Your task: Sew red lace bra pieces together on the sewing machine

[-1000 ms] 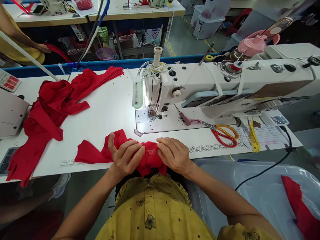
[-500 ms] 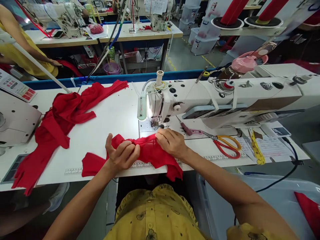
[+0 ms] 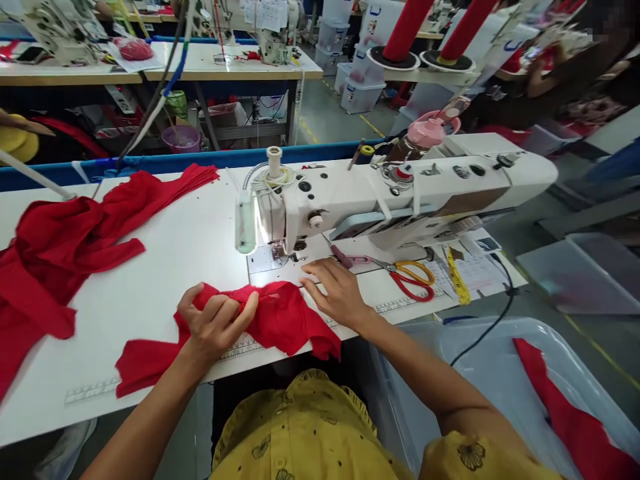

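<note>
Pinching one red cloth (image 3: 283, 317) near the tabletop's (image 3: 185, 253) front edge, the left hand (image 3: 213, 327) has fingers closed; the right hand (image 3: 340, 297), fingers parted beside the cloth, holds nothing. Rightward lie one pair of scissors (image 3: 419, 267), one tape measure (image 3: 457, 277), one sheet (image 3: 483, 275) with illegible writing.

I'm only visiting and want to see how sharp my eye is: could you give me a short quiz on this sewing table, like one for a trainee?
1. Multiple choice. The left hand grips:
A) a tape measure
B) a red cloth
C) a bottle

2. True or false: the scissors lie to the right of the right hand.

3. How many large red thread cones show in the picture, beyond the sewing machine?

Key: 1. B. 2. True. 3. Two.
</note>
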Available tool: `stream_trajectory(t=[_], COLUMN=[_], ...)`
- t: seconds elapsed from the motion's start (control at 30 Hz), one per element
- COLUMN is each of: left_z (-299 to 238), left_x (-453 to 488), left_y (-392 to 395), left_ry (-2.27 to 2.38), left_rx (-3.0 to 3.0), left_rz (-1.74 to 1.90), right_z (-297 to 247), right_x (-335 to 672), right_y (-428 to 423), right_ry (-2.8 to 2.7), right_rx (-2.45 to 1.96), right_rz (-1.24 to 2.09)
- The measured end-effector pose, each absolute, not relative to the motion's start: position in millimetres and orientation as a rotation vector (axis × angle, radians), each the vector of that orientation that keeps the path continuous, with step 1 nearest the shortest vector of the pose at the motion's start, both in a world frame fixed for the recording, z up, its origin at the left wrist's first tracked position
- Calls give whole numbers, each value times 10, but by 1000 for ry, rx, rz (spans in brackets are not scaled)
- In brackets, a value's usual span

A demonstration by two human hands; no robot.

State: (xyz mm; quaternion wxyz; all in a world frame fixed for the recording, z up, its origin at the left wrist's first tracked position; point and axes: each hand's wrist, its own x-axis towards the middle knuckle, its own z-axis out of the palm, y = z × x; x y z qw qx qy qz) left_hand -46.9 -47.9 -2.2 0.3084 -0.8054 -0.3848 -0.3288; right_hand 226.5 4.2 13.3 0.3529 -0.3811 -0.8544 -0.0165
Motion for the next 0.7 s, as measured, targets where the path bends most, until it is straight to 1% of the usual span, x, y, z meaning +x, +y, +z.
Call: stream_trajectory(t=[0.13, 0.27, 0.4, 0.53, 0.7], left_z=[-58, -52, -13, -6, -6], left_x=[-483, -461, -428, -417, -417], left_y=[-417, -398, -437, -466, -461], left_ry=[-930, -894, -891, -919, -923], left_rx=[-2093, -2095, -2124, -2129, -2136], left_rz=[-917, -965, -962, -959, -947], right_z=[89, 26, -1, 16, 33], right_x=[2638, 2755, 2664, 2720, 2856], right_y=[147, 307, 396, 377, 327], right_ry=[-2091, -2138, -2201, -2168, -2141], right_rx=[-1389, -1627, -1709, -1701, -1671], right_rz=[-270, -310, -365, -429, -395])
